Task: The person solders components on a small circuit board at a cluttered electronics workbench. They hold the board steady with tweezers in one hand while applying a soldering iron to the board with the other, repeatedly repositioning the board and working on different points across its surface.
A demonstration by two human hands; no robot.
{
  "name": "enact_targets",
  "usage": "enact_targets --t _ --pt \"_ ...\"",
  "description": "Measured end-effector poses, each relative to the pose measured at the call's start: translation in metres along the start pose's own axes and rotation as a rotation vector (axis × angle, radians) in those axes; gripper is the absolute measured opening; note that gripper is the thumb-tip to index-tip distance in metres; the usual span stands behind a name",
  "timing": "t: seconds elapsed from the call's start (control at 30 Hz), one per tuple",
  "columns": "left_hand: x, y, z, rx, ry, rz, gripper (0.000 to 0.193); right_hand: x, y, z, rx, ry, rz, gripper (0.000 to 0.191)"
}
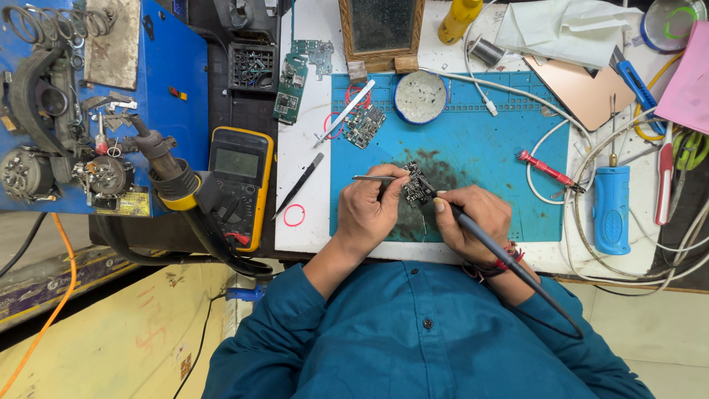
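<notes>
A small dark circuit board (416,185) lies on the blue work mat (487,148), on a scorched dark patch. My left hand (373,210) grips metal tweezers (369,178) whose tips reach the board's left edge. My right hand (473,222) holds a soldering iron (502,255) like a pen, its tip at the board's right side. The iron's dark cable runs back over my right wrist and blue sleeve.
A yellow multimeter (238,181) and hot-air handle (166,166) sit left. Other boards (363,124), a round tin (420,96), black tweezers (299,185), a red probe (545,168), a blue screwdriver (611,207) and white cables (591,222) surround the mat.
</notes>
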State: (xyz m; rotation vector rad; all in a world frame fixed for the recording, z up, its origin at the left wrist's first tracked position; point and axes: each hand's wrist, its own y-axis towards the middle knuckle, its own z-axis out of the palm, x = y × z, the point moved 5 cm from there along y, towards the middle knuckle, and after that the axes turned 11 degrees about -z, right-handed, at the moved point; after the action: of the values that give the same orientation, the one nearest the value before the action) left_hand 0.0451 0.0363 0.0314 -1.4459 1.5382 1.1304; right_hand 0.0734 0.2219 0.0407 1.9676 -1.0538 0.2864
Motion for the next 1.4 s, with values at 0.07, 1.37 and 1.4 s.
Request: enact_targets --t 0.07,1.37,1.4 --pt "0.001 0.0 0.001 0.005 0.008 -0.023 0.008 0.0 0.0 -0.001 0.002 0.005 -0.001 0.011" --pt "0.003 -0.008 0.001 0.005 0.026 -0.01 0.011 0.004 -0.008 -0.002 -0.002 0.011 0.005 0.01" --pt "0.002 -0.009 0.002 0.003 0.029 -0.008 0.01 0.004 -0.009 -0.002 0.007 0.006 0.005 0.009"
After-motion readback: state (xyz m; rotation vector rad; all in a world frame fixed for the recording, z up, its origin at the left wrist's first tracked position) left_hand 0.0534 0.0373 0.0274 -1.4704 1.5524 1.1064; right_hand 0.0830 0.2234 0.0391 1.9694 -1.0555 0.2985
